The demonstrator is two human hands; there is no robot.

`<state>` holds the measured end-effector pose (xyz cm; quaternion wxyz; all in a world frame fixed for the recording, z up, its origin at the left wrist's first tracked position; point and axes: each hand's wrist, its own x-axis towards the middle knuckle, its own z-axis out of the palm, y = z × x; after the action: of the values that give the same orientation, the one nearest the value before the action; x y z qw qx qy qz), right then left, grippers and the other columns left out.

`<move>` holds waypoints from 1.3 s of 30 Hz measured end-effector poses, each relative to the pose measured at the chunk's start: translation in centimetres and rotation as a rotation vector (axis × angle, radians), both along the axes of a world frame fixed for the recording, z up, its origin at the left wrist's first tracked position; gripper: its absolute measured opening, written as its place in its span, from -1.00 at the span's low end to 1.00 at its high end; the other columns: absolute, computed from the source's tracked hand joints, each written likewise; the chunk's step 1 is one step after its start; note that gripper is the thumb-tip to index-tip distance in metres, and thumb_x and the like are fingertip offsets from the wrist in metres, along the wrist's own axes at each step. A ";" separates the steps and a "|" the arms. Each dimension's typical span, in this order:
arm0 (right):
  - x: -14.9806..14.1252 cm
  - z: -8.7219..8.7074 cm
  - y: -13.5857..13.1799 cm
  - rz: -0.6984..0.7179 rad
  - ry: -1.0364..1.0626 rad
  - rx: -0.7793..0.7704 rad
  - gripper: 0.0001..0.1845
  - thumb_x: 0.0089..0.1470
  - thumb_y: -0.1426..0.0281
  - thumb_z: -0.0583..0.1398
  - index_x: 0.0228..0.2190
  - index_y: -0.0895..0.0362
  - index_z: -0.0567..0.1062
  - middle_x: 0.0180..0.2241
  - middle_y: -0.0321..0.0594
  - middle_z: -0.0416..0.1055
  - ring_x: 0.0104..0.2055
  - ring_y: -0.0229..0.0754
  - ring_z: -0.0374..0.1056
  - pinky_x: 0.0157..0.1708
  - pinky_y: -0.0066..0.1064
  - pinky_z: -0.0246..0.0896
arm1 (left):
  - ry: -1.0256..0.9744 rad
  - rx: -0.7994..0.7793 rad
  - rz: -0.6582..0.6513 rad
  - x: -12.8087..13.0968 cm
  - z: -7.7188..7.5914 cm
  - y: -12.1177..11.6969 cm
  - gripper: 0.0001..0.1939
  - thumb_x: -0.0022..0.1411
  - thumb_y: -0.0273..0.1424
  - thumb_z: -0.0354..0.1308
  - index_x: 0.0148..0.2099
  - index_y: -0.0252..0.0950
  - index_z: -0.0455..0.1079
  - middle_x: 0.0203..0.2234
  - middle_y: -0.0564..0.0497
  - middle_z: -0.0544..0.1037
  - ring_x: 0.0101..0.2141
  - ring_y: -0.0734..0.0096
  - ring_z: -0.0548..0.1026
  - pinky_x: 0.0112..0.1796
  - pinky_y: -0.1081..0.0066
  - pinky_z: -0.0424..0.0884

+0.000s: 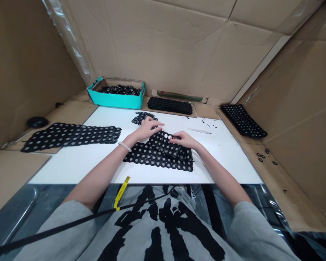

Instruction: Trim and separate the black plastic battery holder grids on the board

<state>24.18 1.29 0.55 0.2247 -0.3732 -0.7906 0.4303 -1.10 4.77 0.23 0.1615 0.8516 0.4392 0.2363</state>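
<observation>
Two hands worked a black holed strip on a white board.

The left hand point(148, 129) lay with fingers point(156, 125) together on the black holed strip point(163, 143), and the right hand point(184, 140) had its fingers point(176, 137) bunched at the strip's top edge; whether they clamped it, I could not tell. The strip sat on a black holed sheet point(157, 161) in the middle of the white board point(70, 166). Another sheet point(70, 137) lay to the left, and black rings point(121, 90) filled a teal box point(114, 99) beyond.

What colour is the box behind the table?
The box is teal outside, best seen in the head view.
</observation>
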 end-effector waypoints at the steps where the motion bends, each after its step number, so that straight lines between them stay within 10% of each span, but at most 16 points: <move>1: 0.4 0.2 0.1 0.003 -0.012 0.004 -0.60 0.03 0.10 0.22 -0.38 0.22 0.57 -0.56 -0.36 0.29 -0.47 -0.32 0.13 -0.38 -0.46 0.03 | 0.015 -0.061 -0.114 0.3 0.0 -0.2 -0.56 0.32 -0.07 0.01 0.08 -0.14 0.50 -0.05 -0.09 0.54 -0.01 0.08 0.28 0.05 0.12 0.14; 9: 0.2 -0.7 0.1 -0.098 -0.067 0.175 -0.67 0.12 0.16 0.18 -0.30 0.14 0.60 -0.30 -0.22 0.55 -0.28 -0.21 0.36 -0.21 -0.42 0.17 | -0.013 -0.121 -0.282 1.5 -0.7 -0.9 -0.65 0.33 -0.14 0.00 -0.10 -0.24 0.49 -0.28 -0.07 0.54 -0.16 0.18 0.37 -0.09 0.26 0.27; 14: -1.5 -2.4 0.0 -0.205 0.008 0.188 -0.72 0.09 0.24 0.17 -0.44 0.18 0.55 -0.44 -0.25 0.50 -0.37 -0.22 0.33 -0.29 -0.41 0.14 | -0.054 0.105 -0.055 2.0 -0.4 -1.8 -0.65 0.26 -0.12 0.11 -0.06 -0.24 0.46 -0.13 -0.10 0.52 -0.09 0.11 0.28 -0.02 0.16 0.18; 23: -1.5 -3.2 0.5 -0.253 -0.015 0.144 -0.79 0.01 0.33 0.15 -0.48 0.15 0.55 -0.48 -0.28 0.49 -0.41 -0.23 0.32 -0.31 -0.43 0.16 | -0.110 -0.034 -0.074 2.9 -1.0 -1.7 -0.74 0.19 -0.14 0.20 -0.26 -0.19 0.59 -0.33 -0.02 0.62 -0.16 0.13 0.37 -0.07 0.19 0.23; 28: -1.6 -3.2 0.3 -0.328 -0.122 0.165 -0.78 -0.04 0.43 0.08 -0.56 0.14 0.52 -0.49 -0.28 0.50 -0.38 -0.18 0.35 -0.29 -0.40 0.16 | -0.379 -0.119 0.253 1.6 -1.7 0.5 -0.73 0.22 -0.27 0.13 -0.26 -0.27 0.61 -0.32 -0.05 0.64 -0.25 0.17 0.49 -0.12 0.25 0.32; 33: -1.5 -3.0 0.1 -0.313 -0.046 0.137 -0.78 -0.07 0.45 0.08 -0.48 0.13 0.54 -0.42 -0.26 0.53 -0.33 -0.16 0.37 -0.26 -0.38 0.19 | -0.213 0.146 0.514 -0.8 -2.0 1.4 -0.65 0.31 -0.25 0.04 0.01 -0.19 0.56 0.00 -0.14 0.50 0.02 -0.02 0.31 0.07 0.03 0.16; 39: -1.7 -3.3 0.4 -0.266 0.115 0.117 -0.68 -0.09 0.47 0.09 -0.29 0.14 0.57 -0.25 -0.22 0.56 -0.23 -0.17 0.42 -0.15 -0.37 0.25 | -0.053 0.052 -0.023 1.4 -0.5 -0.9 -0.63 0.24 -0.10 0.12 -0.12 -0.23 0.57 -0.20 -0.08 0.59 -0.12 0.14 0.38 -0.02 0.19 0.25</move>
<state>22.48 1.68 -2.75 0.3462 -0.4358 -0.7436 0.3706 0.32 3.88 -0.26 0.1536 0.8540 0.4187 0.2681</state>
